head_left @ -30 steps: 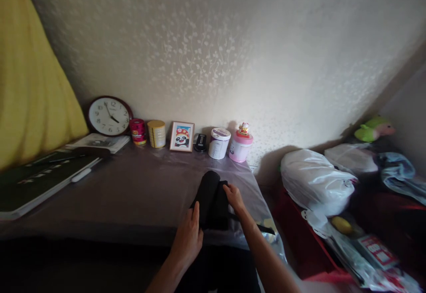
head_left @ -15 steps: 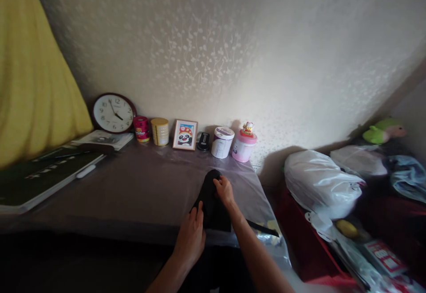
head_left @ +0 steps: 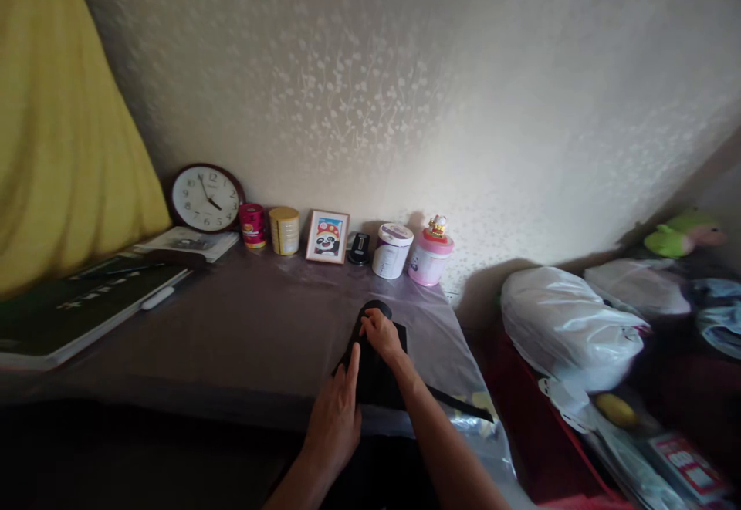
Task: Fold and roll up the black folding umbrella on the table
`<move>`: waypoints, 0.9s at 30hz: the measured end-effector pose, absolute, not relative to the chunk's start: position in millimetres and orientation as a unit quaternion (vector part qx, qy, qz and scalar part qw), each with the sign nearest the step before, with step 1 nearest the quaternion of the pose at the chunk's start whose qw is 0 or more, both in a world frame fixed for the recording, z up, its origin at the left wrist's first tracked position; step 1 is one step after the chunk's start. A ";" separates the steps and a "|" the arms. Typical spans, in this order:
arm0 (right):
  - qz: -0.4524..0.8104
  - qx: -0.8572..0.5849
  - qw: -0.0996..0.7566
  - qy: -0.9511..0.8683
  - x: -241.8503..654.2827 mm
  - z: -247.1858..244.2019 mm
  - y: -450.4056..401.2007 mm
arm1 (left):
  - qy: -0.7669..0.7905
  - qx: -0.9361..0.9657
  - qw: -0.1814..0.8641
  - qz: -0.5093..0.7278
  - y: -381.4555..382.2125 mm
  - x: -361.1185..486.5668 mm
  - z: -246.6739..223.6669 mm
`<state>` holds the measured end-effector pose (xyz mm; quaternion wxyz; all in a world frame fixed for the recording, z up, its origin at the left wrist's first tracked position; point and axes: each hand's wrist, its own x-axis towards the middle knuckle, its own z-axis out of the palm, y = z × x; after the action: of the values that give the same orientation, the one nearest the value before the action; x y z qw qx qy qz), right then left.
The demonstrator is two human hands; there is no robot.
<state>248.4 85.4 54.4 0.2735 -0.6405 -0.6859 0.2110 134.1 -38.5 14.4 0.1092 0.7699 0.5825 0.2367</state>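
Observation:
A black item (head_left: 375, 377), perhaps cloth, with a rounded upper end lies on the grey covered table near its front edge. From it a black strap (head_left: 463, 405) runs right to the table's corner. My left hand (head_left: 336, 410) rests at the item's left side, index finger stretched forward along it. Over its upper part, my right hand (head_left: 379, 332) has bent fingers pressed together; what they pinch, if anything, is too small to make out.
Along the wall stand a clock (head_left: 207, 198), a red can (head_left: 252, 226), a yellow can (head_left: 284, 231), a panda picture (head_left: 327, 237) and two tubs. A green book (head_left: 86, 302) lies left. Right of the table are white bags (head_left: 570, 325) and a red box (head_left: 521, 410).
My right hand has moved slightly left across the black item, its fingers now more curled. More of the item's right side shows. The whole view has shifted a little.

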 end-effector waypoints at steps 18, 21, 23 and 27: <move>0.057 -0.375 0.340 -0.861 281.4 23.3 35.9 | 0.597 0.771 0.088 0.203 -36.9 133.0 3.2; 0.049 -0.379 0.315 -0.869 283.8 18.9 62.1 | 0.601 0.772 0.103 0.181 -36.2 133.3 3.8; 0.043 -0.384 0.310 -0.868 285.6 16.9 81.0 | 0.607 0.769 0.111 0.168 -36.3 133.8 6.3; 0.036 -0.410 0.312 -0.856 290.0 11.5 117.8 | 0.624 0.759 0.120 0.143 -36.0 134.9 14.4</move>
<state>290.0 117.8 11.5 0.3123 -0.4096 -0.8564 0.0363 134.9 -36.0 14.4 0.1205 0.7590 0.6235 0.1434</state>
